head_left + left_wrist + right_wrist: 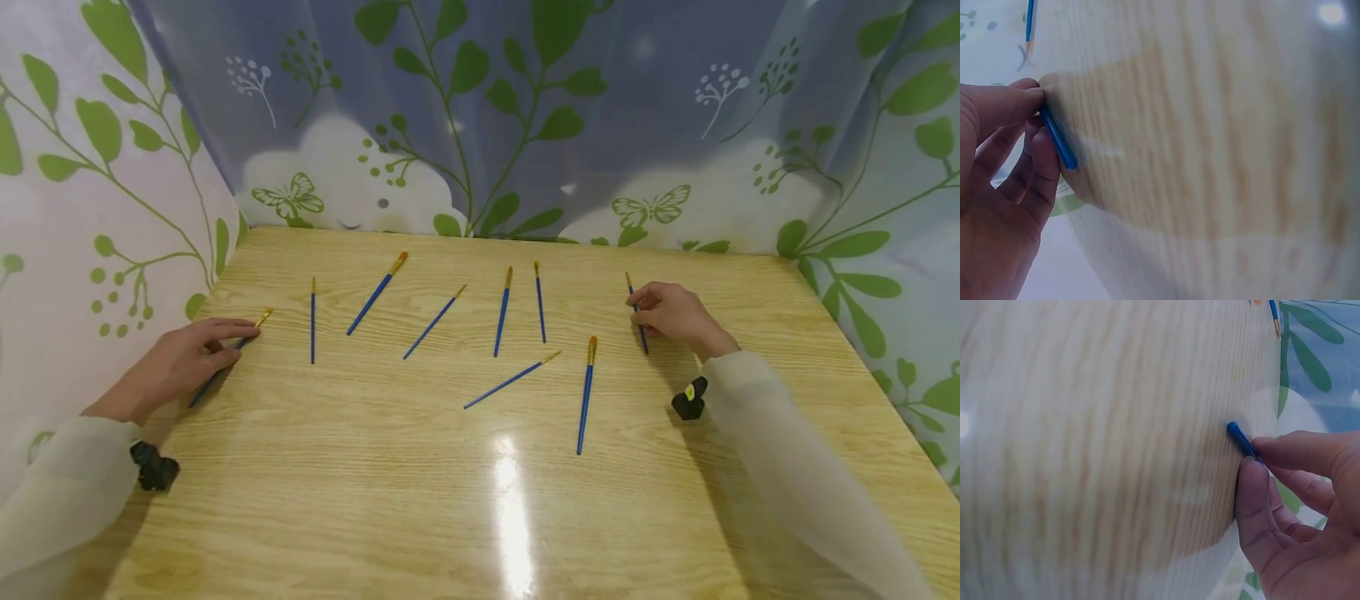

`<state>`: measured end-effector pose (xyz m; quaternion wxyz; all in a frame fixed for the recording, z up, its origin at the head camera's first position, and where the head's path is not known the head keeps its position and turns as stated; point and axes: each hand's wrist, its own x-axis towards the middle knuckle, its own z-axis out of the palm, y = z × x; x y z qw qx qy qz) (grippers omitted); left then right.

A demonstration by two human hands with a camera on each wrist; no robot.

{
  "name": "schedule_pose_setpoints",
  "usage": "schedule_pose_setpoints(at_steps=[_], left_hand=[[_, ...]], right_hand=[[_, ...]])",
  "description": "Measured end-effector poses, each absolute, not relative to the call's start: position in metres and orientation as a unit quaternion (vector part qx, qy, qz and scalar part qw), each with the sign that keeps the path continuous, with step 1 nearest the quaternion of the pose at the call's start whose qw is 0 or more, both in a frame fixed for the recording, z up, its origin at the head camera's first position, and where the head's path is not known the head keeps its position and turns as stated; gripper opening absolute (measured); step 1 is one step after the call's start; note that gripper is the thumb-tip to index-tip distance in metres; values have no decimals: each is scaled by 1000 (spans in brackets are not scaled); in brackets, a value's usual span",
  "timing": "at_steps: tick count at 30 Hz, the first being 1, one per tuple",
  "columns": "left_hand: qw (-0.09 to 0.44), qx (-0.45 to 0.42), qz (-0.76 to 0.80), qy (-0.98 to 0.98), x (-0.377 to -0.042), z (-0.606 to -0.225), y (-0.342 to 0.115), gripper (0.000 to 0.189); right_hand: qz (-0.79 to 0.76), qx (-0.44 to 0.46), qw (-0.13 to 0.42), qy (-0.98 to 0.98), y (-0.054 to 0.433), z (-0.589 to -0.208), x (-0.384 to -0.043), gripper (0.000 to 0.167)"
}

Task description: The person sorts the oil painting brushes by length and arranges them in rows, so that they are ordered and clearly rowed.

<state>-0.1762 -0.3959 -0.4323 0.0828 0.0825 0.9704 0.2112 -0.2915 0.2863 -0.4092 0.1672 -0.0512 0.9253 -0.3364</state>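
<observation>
At the frame's left the person's left grip (172,367) pinches a blue-handled paintbrush (203,391), and at centre right the right grip (671,317) pinches a second brush (642,338), with seven other brushes (503,312) lying between them on the counter (337,500).

Blue-handled paintbrushes (587,392), green-leaf-patterned cloth (630,133)

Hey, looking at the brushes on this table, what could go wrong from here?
First, the left brush, in the left grip, is near the left side of the table, so it might drop off if released carelessly.

Second, the right brush is slim and pinched by the fingertips of the right grip, so it could twist.

Third, the slanted thin brush points its tip close to the broad-tipped brush; nudging one could disturb the other.
</observation>
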Motion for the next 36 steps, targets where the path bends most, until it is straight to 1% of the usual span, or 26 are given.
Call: schedule_pose_setpoints(at_steps=[13,18,24,30,36], left_hand=[[82,85,208,971,-177,-435,-395,46],[78,89,207,971,-177,-434,-395,46],[79,87,206,971,-178,-432,-394,47],[79,88,201,972,-178,-432,-396,47],[81,91,204,971,-178,-433,-396,47]], right_hand=[[-324,-53,150,933,286,-414,-289,37],[-325,-50,150,932,289,-412,-286,40],[-299,-62,121,945,292,-403,-281,46],[-289,-69,102,950,288,-399,-276,48],[-277,-100,81,952,280,-401,-269,48]])
